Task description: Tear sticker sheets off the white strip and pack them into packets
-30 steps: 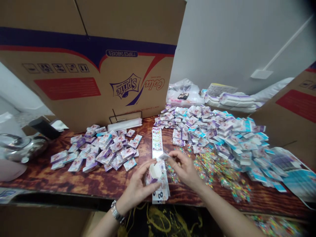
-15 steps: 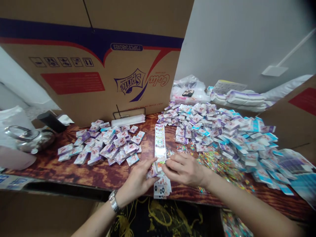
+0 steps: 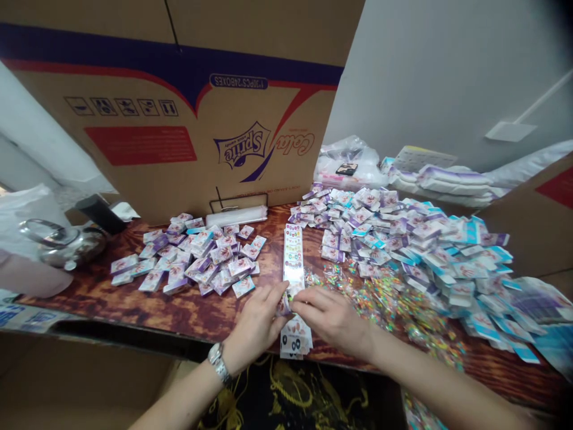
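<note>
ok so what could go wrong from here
The small box between left hand and right hand might get crushed, being thin and pinched. The right forearm passes close to the candy packets, so it could sweep some aside. The heaped boxes may slide down onto them.

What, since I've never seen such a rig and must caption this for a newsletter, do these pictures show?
There is no machine here: the two bare hands belong to a person wearing one camera on the head. Every picture comes from it, looking forward and down.

The left hand holds a small white-and-purple cardboard box. The right hand meets it with its fingers; whether they pinch something is too small to tell.

On the reddish-brown patterned table lie a long white printed strip under the hands, a smaller heap of little printed boxes to the left, a larger heap of similar ones to the right, and clear packets with brightly coloured pieces nearer the person.
</note>
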Action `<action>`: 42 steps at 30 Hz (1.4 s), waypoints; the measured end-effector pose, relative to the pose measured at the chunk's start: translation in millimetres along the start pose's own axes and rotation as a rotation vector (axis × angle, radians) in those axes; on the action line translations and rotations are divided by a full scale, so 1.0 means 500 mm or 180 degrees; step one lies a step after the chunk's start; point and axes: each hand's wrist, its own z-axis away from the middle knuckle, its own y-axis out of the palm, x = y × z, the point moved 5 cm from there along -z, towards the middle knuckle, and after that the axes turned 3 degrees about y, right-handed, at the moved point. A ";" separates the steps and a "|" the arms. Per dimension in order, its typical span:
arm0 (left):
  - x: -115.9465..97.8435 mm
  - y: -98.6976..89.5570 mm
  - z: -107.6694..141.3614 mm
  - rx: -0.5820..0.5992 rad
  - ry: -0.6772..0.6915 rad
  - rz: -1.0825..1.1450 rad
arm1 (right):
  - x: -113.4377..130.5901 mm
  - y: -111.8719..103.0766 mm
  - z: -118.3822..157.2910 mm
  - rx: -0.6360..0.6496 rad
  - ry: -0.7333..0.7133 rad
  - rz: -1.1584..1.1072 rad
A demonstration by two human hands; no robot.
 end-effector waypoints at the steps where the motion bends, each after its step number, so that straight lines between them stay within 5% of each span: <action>1: 0.000 0.005 0.002 -0.0053 0.0021 -0.0077 | -0.006 0.003 0.000 -0.0108 0.0348 -0.0228; 5: -0.005 0.021 0.004 -0.0239 0.0075 -0.0254 | -0.024 0.021 0.003 -0.0467 0.1427 -0.0837; 15: -0.005 0.033 -0.011 -0.0709 0.0189 -0.0429 | -0.049 0.049 0.006 -0.0511 0.2315 -0.1322; 18: -0.006 0.040 -0.009 -0.0701 0.0283 -0.0518 | -0.052 0.054 0.005 -0.0328 0.2267 -0.1362; 25: 0.004 0.040 -0.001 -0.0720 0.0249 -0.0523 | -0.094 0.103 0.026 -0.0485 0.2765 -0.2787; 29: -0.002 0.035 -0.008 -0.0747 0.0339 -0.0341 | -0.089 0.099 0.019 -0.0496 0.2690 -0.2734; 37: -0.001 0.039 -0.004 -0.0812 0.0451 -0.0396 | -0.039 0.038 -0.008 -0.0048 0.1948 -0.1224; 42: -0.012 0.036 -0.004 -0.0871 0.0587 -0.0326 | -0.055 0.030 -0.018 0.0067 0.1903 -0.0980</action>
